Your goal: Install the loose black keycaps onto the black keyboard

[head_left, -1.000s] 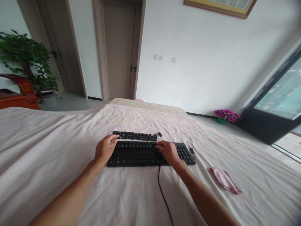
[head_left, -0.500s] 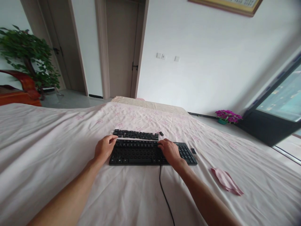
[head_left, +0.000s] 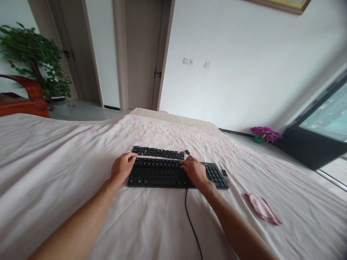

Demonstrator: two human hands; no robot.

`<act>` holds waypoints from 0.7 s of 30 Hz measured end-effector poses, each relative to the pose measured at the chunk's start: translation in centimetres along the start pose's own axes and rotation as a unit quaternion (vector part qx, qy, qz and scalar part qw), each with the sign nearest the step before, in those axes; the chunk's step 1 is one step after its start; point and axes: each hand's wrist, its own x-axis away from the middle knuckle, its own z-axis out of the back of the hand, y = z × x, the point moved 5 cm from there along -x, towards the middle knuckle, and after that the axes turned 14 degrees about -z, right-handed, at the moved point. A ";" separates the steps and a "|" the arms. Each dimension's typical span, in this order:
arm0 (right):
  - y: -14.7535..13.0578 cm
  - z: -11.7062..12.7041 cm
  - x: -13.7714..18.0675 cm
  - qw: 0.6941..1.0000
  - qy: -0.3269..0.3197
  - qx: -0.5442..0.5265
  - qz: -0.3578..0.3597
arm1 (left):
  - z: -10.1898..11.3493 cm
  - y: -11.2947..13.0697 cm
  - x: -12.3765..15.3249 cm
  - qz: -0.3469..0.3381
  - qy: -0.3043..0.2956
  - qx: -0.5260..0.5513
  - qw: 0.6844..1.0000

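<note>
A black keyboard [head_left: 159,183] lies on the bedspread, with many keycaps off its middle rows. My left hand [head_left: 122,167] is closed at its upper left corner, thumb and index finger pressed together on the edge. My right hand [head_left: 194,171] rests over the keyboard between the main rows and the number pad. Its fingers are curled down at the right end of the upper rows; whatever lies under the fingertips is hidden. Just beyond the keyboard lie rows of loose black keycaps [head_left: 158,153]. One loose keycap [head_left: 187,152] sits apart near my right hand.
A small black piece [head_left: 224,173] lies right of the keyboard. Farther right is a folded pink cloth [head_left: 262,208]. The keyboard's cable [head_left: 193,225] runs toward me across the pale bedspread [head_left: 146,224]. Beyond stand a plant [head_left: 32,54], a wooden chair [head_left: 29,97] and purple flowers [head_left: 265,133].
The whole view has shifted slightly. My right fingertips have slid a little left along the keyboard's upper rows, while my left hand stays at the corner.
</note>
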 end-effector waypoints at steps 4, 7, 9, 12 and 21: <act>0.1 -0.3 -0.1 0.999 0.002 0.034 0.005 | 0.0 0.1 0.0 0.001 -0.003 -0.002 1.000; -0.2 -0.1 -0.1 0.998 0.002 0.063 0.026 | 0.0 0.2 -0.1 0.004 -0.005 -0.005 1.000; -0.4 0.1 -0.1 0.996 0.003 0.082 0.045 | 0.0 0.3 -0.1 0.003 -0.006 -0.006 1.000; -0.8 0.4 -0.1 0.992 0.000 0.103 0.069 | 0.0 0.3 -0.1 0.001 -0.007 -0.006 1.000; -1.2 0.3 0.2 0.987 -0.015 0.136 0.078 | -0.3 -0.2 0.1 -0.008 -0.008 -0.010 1.000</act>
